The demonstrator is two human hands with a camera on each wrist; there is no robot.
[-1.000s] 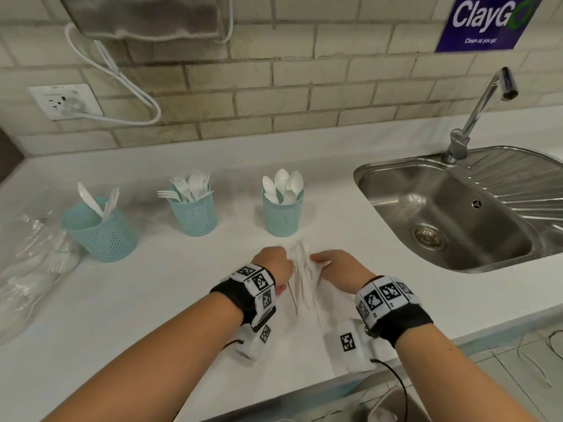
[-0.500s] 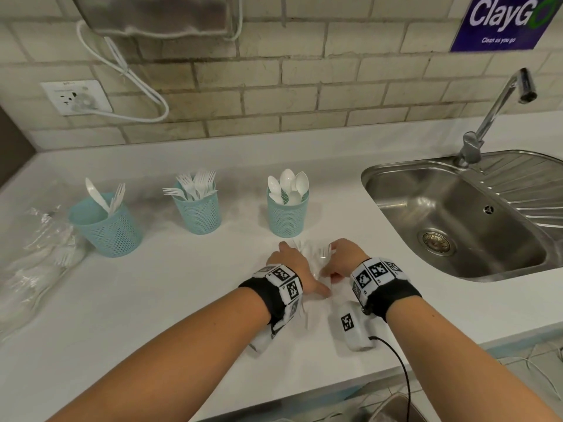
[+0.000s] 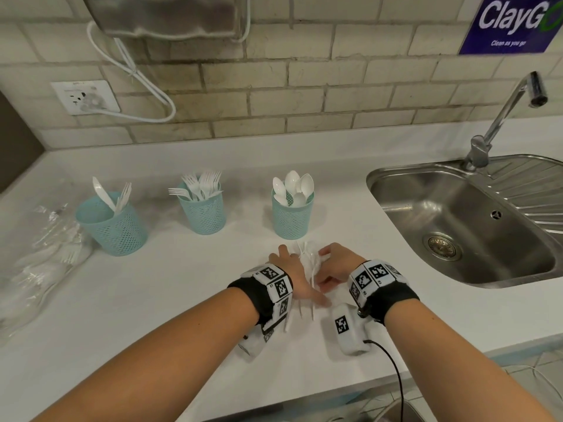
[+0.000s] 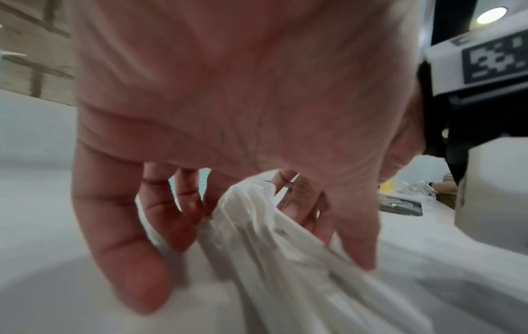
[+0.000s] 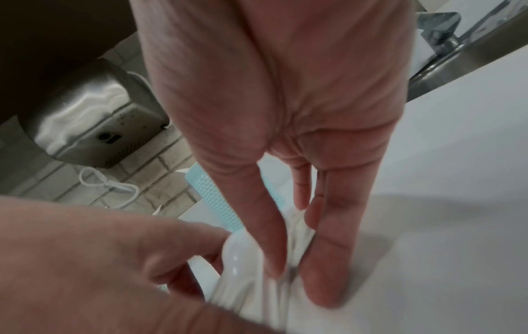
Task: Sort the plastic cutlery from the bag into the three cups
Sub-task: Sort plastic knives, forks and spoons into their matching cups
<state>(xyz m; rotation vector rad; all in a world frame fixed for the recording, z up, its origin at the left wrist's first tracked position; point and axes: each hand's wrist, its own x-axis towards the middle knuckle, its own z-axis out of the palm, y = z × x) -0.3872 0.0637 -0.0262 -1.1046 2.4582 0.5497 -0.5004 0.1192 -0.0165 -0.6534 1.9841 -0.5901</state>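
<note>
Three teal mesh cups stand in a row on the white counter. The left cup (image 3: 111, 223) holds a knife and a fork, the middle cup (image 3: 202, 213) forks, the right cup (image 3: 292, 217) spoons. Just in front of the right cup, my left hand (image 3: 285, 261) and right hand (image 3: 336, 263) meet over a bundle of white plastic cutlery (image 3: 309, 260). In the left wrist view my curled fingers grip the bundle (image 4: 271, 237). In the right wrist view my thumb and fingers pinch it, with a spoon bowl (image 5: 243, 255) showing. The clear plastic bag (image 3: 42, 263) lies at the far left.
A steel sink (image 3: 396, 190) with a tap (image 3: 502, 114) sits to the right. A wall socket (image 3: 85, 97) with a white cable and a hand dryer (image 3: 170, 13) are on the brick wall. The counter's front edge runs just under my forearms.
Both hands have moved away from me toward the spoon cup, drawing closer together and gathering the cutlery into a tighter bundle.
</note>
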